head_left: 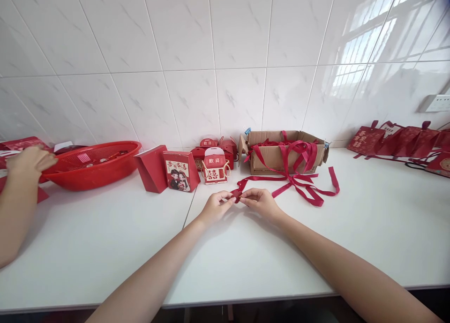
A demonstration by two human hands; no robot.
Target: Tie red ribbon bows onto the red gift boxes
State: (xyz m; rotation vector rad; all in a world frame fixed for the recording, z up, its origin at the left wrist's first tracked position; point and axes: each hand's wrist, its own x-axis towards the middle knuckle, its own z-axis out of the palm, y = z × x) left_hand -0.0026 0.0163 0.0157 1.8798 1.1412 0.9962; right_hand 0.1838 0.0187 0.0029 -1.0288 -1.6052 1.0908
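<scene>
My left hand (219, 206) and my right hand (260, 203) meet over the middle of the white table, each pinching a dark red ribbon (258, 178) between thumb and fingers. A small bunched part of it shows between the fingertips; whether it is knotted I cannot tell. From there the ribbon runs back toward a cardboard box (267, 162) full of red ribbon, with more strands (311, 196) draped over its front onto the table. Just beyond my left hand stands a small red and white gift box (215, 166) with cord handles.
Left of centre stand two red gift boxes (181, 172), with more red boxes (230, 149) by the wall. A red plastic basket (94, 175) lies farther left, beside a co-worker's hand (31, 159). Several red gift bags (397, 140) sit at the right. A tiled wall (242, 98) bounds the table.
</scene>
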